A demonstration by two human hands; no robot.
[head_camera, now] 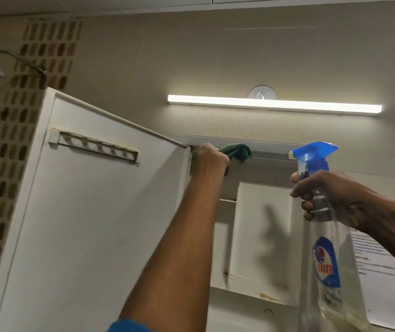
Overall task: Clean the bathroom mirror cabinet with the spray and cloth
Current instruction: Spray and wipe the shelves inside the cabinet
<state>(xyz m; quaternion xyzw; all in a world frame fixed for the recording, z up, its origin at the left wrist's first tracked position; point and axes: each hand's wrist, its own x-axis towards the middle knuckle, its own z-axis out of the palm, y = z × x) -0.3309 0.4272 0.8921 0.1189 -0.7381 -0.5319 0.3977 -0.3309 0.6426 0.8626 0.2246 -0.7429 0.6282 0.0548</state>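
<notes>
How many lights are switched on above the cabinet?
1: a long light bar glows on the wall, above the cabinet top where the left hand presses the green cloth. Others may lie outside the view.

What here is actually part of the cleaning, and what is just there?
In use: green cloth in left hand; spray bottle in right hand; cabinet top edge; open cabinet door.

Just there: light bar; wall hook; paper notice.

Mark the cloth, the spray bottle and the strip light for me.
cloth (238,152), head view, on its bunched green fold.
spray bottle (315,154), head view, on its blue trigger head.
strip light (273,104), head view, mid-length of the lit bar.
</notes>
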